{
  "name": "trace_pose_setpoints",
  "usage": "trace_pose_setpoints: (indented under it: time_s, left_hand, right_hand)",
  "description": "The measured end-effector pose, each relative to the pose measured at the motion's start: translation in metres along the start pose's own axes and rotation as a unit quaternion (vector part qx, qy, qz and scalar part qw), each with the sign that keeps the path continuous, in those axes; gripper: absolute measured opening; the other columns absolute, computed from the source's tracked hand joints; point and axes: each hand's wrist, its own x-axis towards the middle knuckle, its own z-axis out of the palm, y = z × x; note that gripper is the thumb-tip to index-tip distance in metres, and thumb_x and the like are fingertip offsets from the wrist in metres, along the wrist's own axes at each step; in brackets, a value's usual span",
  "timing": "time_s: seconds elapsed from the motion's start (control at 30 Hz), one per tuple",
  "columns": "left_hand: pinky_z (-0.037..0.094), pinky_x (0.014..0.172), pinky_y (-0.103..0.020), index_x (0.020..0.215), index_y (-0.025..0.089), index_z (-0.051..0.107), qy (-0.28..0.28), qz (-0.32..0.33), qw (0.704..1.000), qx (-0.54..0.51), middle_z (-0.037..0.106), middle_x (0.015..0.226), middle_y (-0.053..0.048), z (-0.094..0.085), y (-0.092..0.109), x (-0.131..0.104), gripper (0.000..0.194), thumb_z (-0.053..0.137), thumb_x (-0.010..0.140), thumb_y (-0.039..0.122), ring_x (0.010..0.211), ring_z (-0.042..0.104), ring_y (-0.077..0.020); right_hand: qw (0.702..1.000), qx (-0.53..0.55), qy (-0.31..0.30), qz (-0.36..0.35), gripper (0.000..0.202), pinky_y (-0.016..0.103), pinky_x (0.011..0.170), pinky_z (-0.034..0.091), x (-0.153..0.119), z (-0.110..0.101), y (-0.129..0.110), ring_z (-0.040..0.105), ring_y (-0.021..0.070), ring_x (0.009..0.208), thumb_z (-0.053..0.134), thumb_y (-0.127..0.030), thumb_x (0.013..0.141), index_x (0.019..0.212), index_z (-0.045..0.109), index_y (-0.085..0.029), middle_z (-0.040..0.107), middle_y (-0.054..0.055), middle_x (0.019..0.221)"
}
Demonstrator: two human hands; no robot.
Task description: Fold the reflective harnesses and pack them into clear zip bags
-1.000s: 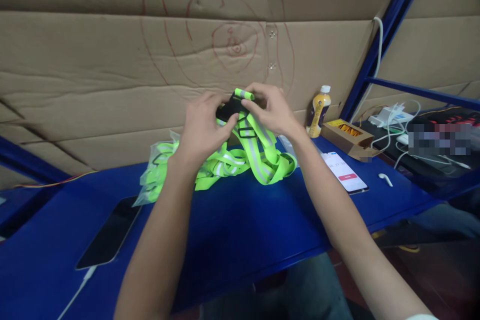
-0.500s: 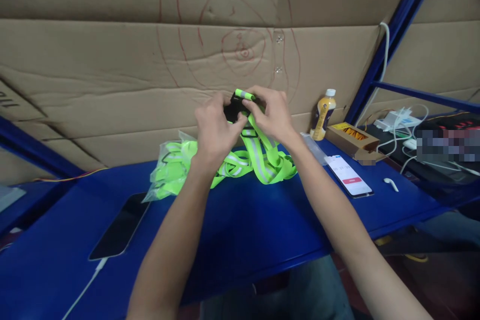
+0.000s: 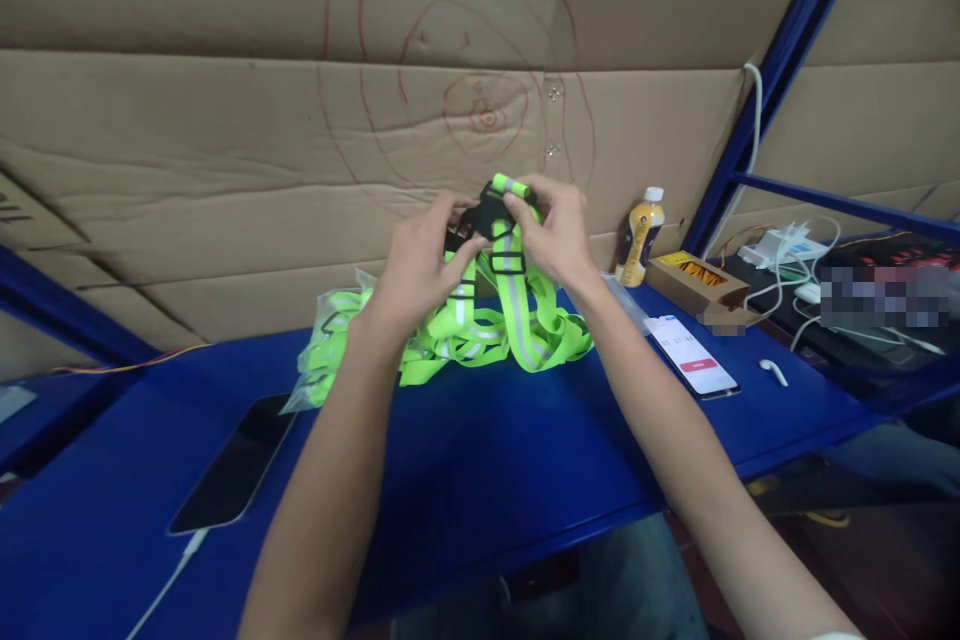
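A black plastic buckle (image 3: pixel 491 212) hangs between my hands above the blue table (image 3: pixel 480 460). My left hand (image 3: pixel 424 255) is closed on the dark left part of the buckle, its thumb pointing right. With thumb and fingers pinched, my right hand (image 3: pixel 553 228) grips the buckle's right side, where a rolled end of strap sticks up. Neon-green straps (image 3: pixel 517 310) with a silver stripe and black sliders run down from the buckle to a loose heap. Left of the heap, partly behind my left forearm, lies a clear plastic bag (image 3: pixel 322 340) with more green strap.
At the left lies a dark phone (image 3: pixel 234 465) on a white cable. To the right are a yellow bottle (image 3: pixel 643 238), a small open cardboard box (image 3: pixel 697 288), a lit phone (image 3: pixel 694 357) and a white earbud (image 3: pixel 773 372). A cardboard wall (image 3: pixel 225 150) stands behind.
My left hand has moved slightly left and down. More of the buckle shows between my hands, and a second strap with a slider now hangs below my left thumb.
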Motion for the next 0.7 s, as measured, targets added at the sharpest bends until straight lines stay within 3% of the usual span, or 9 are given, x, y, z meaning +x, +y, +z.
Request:
trace_pose_setpoints:
  time_s: [0.1,0.23,0.33,0.43,0.57,0.63,0.7]
  left_hand:
    - [0.055,0.099,-0.045,0.122,0.023,0.068,-0.046,-0.019,0.999,0.006,0.077,0.112,-0.009,-0.012,-0.003,-0.002,0.031,0.066,0.095,0.038,0.105,0.073,-0.0323]
    - [0.056,0.092,-0.044,0.094,0.023,0.070,-0.003,-0.113,0.994,-0.009,0.076,0.094,-0.006,-0.015,-0.017,0.000,0.013,0.069,0.088,0.034,0.091,0.071,-0.0274]
    - [0.057,0.090,-0.039,0.090,0.022,0.067,0.073,-0.161,0.980,-0.094,0.074,0.091,-0.002,-0.015,-0.036,0.001,0.014,0.075,0.082,0.031,0.085,0.068,-0.0216]
    - [0.056,0.087,-0.033,0.091,0.018,0.065,0.167,-0.214,0.944,-0.187,0.070,0.090,0.000,-0.022,-0.059,-0.002,0.017,0.077,0.079,0.020,0.082,0.065,-0.0154]
    - [0.052,0.081,-0.025,0.087,0.013,0.061,0.311,-0.297,0.870,-0.242,0.058,0.080,0.004,-0.043,-0.091,-0.009,0.017,0.071,0.079,0.002,0.074,0.056,-0.0093]
    - [0.052,0.085,-0.024,0.084,0.014,0.058,0.372,-0.322,0.843,-0.217,0.053,0.076,0.006,-0.056,-0.105,-0.012,0.021,0.068,0.079,-0.004,0.072,0.052,-0.0083]
    - [0.054,0.093,-0.025,0.082,0.016,0.051,0.426,-0.346,0.814,-0.191,0.053,0.078,0.006,-0.069,-0.117,-0.015,0.029,0.063,0.079,-0.010,0.076,0.055,-0.0076]
  right_hand:
    - [0.998,0.026,0.039,0.037,0.023,0.046,0.092,0.060,0.009,-0.020,0.012,0.070,0.0252,0.088,0.068,-0.044,0.099,0.092,0.070,-0.023,0.071,0.004,0.087]
    - [0.985,0.151,0.024,0.085,0.048,0.047,0.090,0.064,0.017,-0.053,0.026,0.072,0.0258,0.096,0.082,-0.068,0.084,0.098,0.070,-0.024,0.073,0.005,0.096]
    - [0.959,0.247,-0.038,0.133,0.060,0.045,0.085,0.066,0.015,-0.073,0.028,0.073,0.0256,0.095,0.096,-0.064,0.067,0.107,0.073,-0.025,0.076,0.005,0.101]
    - [0.941,0.293,-0.059,0.160,0.060,0.045,0.084,0.067,0.009,-0.091,0.030,0.075,0.0255,0.096,0.100,-0.054,0.062,0.109,0.075,-0.027,0.077,0.004,0.105]
    - [0.934,0.303,-0.036,0.185,0.052,0.038,0.077,0.065,0.002,-0.115,0.039,0.073,0.0195,0.079,0.103,-0.038,0.055,0.098,0.076,-0.026,0.075,-0.001,0.091]
    - [0.941,0.276,-0.019,0.194,0.043,0.035,0.072,0.063,0.001,-0.126,0.046,0.071,0.0173,0.072,0.102,-0.037,0.059,0.088,0.074,-0.025,0.073,-0.001,0.084]
    - [0.953,0.249,0.027,0.170,0.039,0.036,0.074,0.063,0.003,-0.137,0.056,0.072,0.0189,0.078,0.101,-0.039,0.063,0.086,0.073,-0.026,0.073,0.000,0.087]
